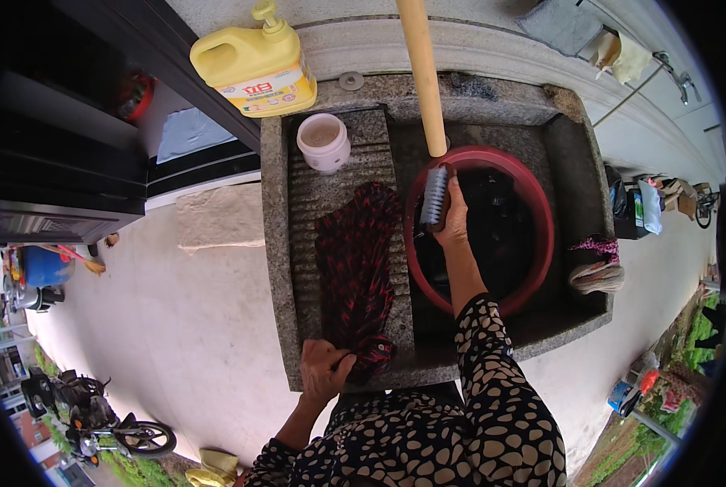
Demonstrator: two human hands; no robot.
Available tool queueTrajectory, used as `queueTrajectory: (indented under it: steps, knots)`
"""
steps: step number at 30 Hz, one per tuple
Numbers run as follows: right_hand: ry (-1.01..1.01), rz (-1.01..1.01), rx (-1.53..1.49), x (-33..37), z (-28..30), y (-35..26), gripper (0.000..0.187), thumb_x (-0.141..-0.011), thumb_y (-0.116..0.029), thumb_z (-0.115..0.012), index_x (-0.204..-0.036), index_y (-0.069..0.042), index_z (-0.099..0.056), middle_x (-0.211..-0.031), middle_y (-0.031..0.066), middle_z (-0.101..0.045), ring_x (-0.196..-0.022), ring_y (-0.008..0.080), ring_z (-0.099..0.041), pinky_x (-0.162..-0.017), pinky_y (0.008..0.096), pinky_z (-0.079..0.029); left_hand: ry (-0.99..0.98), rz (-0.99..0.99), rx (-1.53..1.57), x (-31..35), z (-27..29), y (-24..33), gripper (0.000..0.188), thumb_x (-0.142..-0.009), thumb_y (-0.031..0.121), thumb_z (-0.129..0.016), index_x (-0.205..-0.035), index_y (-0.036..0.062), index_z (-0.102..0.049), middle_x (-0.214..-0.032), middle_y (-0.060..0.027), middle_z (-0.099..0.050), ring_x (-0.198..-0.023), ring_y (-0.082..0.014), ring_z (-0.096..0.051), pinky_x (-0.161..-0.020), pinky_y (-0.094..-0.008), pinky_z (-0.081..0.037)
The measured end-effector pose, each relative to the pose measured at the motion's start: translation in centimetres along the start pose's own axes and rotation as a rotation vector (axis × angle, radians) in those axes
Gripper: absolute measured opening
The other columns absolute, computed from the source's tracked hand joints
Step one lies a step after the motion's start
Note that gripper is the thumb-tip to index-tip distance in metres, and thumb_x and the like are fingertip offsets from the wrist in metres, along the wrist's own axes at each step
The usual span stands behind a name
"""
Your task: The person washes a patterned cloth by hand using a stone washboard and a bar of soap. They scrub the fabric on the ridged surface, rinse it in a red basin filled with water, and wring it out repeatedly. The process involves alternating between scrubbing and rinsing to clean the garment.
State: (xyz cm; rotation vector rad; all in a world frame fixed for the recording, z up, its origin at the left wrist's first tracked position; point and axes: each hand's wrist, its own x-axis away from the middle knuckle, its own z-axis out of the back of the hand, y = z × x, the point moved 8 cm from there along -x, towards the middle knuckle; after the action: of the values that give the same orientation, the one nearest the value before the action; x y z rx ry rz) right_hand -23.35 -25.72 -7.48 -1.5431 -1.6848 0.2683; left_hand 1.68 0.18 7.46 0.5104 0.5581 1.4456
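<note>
My right hand (455,213) grips a bristly brush (434,196), fingers mostly hidden, over the round red tub (545,235) at its 10 o'clock; my left hand (324,372) pinches crumpled red-black cloth (355,276) running toward 12 over ridged stone (304,243). Tub contents (493,260)? Too dark.

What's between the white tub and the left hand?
The head view shows the red-black cloth between them: the left hand holds its near end, and ridged stone separates its far end from the white tub.

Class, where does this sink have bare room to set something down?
Washboard between left rim and patterned cloth, below the white jar; floor behind red basin, right of the pole. Crowded: where the left hand grips cloth; over the basin, right hand and scrubbing brush.
</note>
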Motion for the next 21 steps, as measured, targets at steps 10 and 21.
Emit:
queueTrajectory:
  steps: [10,21]
  knots:
    - [0.071,-0.267,-0.006,2.0,9.3,0.6,0.057,-0.089,-0.054,-0.051,-0.121,-0.007,-0.053,-0.098,0.0124,-0.065,-0.08,0.0242,-0.065,-0.07,0.0356,-0.056,0.002,0.134,-0.261,-6.9,-5.7,2.4,0.026,-0.069,0.019,-0.078,-0.089,0.0108,-0.064,-0.084,-0.0014,-0.053,-0.084,-0.0225,-0.052,-0.072,-0.0357,-0.038]
    - [-0.996,0.939,1.689,16.1,-11.5,3.6,0.053,-0.073,-0.037,-0.075,-0.124,-0.032,-0.059,-0.094,0.0081,-0.049,-0.085,0.0247,-0.053,-0.07,0.0388,-0.046,-0.208,-0.245,-0.148,-1.6,-6.8,7.5,0.012,-0.076,0.007,-0.063,-0.082,0.0059,-0.053,-0.077,-0.0073,-0.052,-0.075,-0.0243,-0.052,-0.07,-0.0371,-0.041]
